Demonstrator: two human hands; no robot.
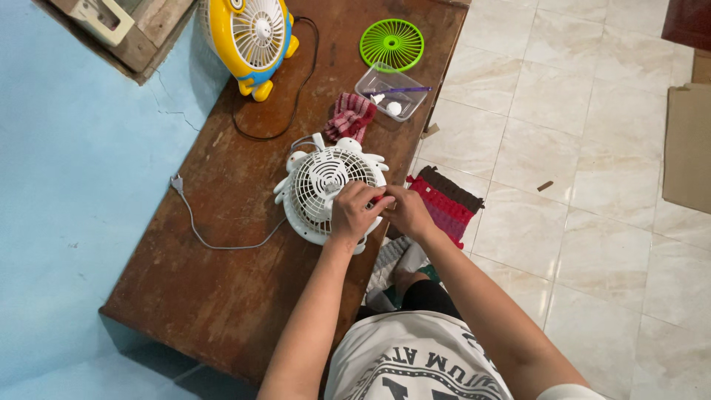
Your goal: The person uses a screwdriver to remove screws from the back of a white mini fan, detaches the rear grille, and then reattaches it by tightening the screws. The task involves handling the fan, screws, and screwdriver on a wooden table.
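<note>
A small white table fan lies on its back on the brown wooden table, grille facing up. My left hand rests on the grille's near right part, fingers curled down onto it. My right hand is beside it at the fan's right edge, closed on a small red-handled tool whose tip is hidden between the hands. The fan's grey cord and plug trail left across the table.
A yellow fan stands at the far end. A green fan grille, a clear plastic tray with small parts and a red checked cloth lie beyond the white fan. Folded cloths sit on the tiled floor at right.
</note>
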